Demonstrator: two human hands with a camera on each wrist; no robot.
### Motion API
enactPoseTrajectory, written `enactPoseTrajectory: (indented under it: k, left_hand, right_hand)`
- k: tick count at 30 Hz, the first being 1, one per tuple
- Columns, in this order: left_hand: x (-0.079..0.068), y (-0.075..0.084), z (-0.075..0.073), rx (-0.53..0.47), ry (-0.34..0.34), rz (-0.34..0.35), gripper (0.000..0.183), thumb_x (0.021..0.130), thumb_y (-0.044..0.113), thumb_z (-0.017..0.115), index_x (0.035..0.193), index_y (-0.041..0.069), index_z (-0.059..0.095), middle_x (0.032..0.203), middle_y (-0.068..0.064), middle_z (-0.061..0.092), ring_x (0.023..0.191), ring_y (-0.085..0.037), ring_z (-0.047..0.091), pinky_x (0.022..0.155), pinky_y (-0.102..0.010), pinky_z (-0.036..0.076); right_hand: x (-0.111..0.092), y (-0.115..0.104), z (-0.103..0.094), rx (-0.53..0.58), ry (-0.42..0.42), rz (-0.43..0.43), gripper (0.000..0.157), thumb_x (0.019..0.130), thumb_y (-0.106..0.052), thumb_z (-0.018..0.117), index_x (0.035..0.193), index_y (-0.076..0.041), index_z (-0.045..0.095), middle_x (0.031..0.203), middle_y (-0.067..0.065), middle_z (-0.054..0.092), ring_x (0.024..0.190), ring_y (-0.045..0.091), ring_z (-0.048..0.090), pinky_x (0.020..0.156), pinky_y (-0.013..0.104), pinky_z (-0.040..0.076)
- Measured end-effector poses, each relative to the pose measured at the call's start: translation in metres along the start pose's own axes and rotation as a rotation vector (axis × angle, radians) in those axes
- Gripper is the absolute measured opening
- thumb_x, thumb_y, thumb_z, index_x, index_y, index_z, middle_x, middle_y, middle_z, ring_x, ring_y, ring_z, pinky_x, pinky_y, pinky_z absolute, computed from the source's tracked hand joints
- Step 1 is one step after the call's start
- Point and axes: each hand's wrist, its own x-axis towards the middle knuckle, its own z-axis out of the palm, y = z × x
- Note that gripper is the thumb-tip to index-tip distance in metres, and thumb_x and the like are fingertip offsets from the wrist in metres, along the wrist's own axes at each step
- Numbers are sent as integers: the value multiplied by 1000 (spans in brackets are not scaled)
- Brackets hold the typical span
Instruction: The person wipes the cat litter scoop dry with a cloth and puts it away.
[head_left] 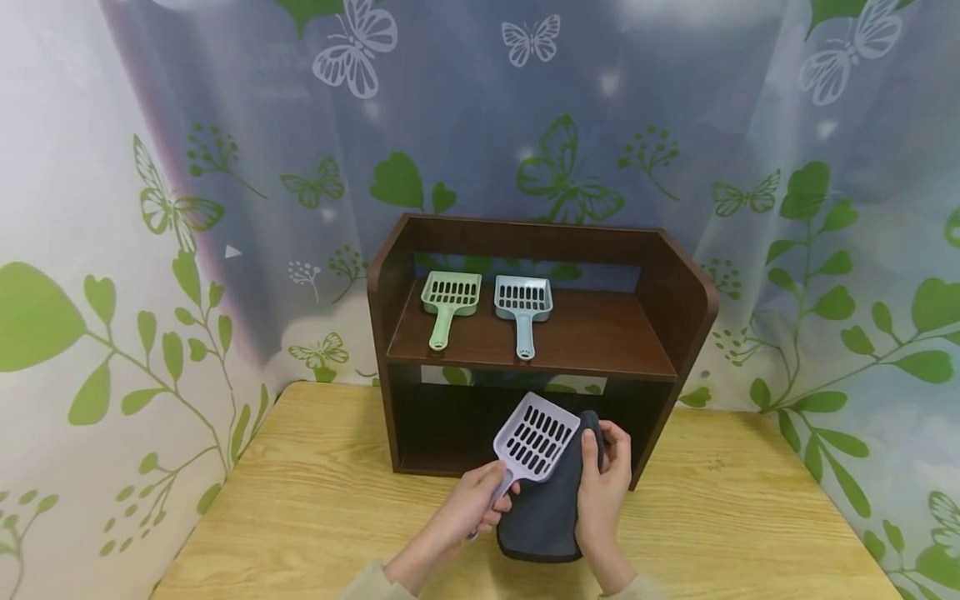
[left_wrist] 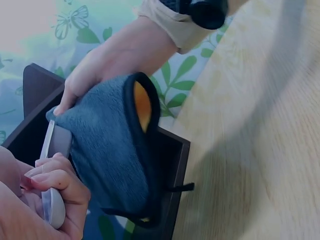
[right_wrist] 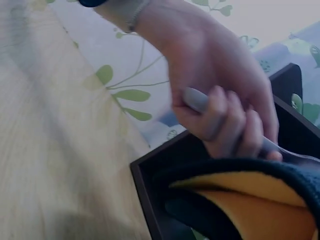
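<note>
My left hand [head_left: 480, 502] grips the handle of a pale lavender slotted litter scoop [head_left: 517, 460], its head tilted up and to the right. In my right hand [head_left: 606, 492] is a dark grey cloth [head_left: 538, 523], pinched between thumb and fingers near its top. The cloth hangs down behind the scoop and overlaps the scoop's right edge. An orange inner side of the cloth [right_wrist: 260, 202] shows in the right wrist view. The left wrist view shows the cloth [left_wrist: 107, 145] draped close beside the scoop head [left_wrist: 60, 141].
A dark brown two-tier wooden shelf [head_left: 540, 372] stands on the light wood table [head_left: 315, 483]. On its upper board lie a green litter scoop [head_left: 444, 321] and a light blue litter scoop [head_left: 524, 325], handles toward me. A leaf-and-butterfly curtain [head_left: 465, 108] hangs behind.
</note>
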Motion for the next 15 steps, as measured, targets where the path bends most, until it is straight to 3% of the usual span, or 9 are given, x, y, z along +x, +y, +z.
enactPoseTrajectory:
  k: [4, 9, 15]
  left_hand:
    - [-4, -1, -4, 39, -41, -9, 37, 110, 30, 40, 99, 0, 59, 65, 5, 42, 47, -1, 29, 41, -14, 24]
    - [-6, 2, -13, 50, -124, -33, 38, 110, 31, 42, 98, -1, 59, 65, 4, 43, 47, -1, 28, 41, -15, 23]
    - [-11, 9, -17, 109, -205, -58, 37, 110, 32, 43, 110, 0, 63, 68, 4, 45, 50, -2, 29, 43, -16, 22]
  right_hand:
    - [11, -3, -7, 8, -46, 42, 29, 104, -9, 57, 126, 10, 51, 114, -5, 59, 107, 5, 57, 91, 11, 46]
    - [27, -6, -16, -35, -198, 129, 27, 103, -8, 59, 125, 6, 56, 110, -9, 63, 103, 6, 58, 88, 13, 46]
    - [37, -5, -20, -47, -300, 192, 26, 102, -9, 61, 125, 3, 56, 103, -9, 64, 91, 6, 60, 78, 18, 48]
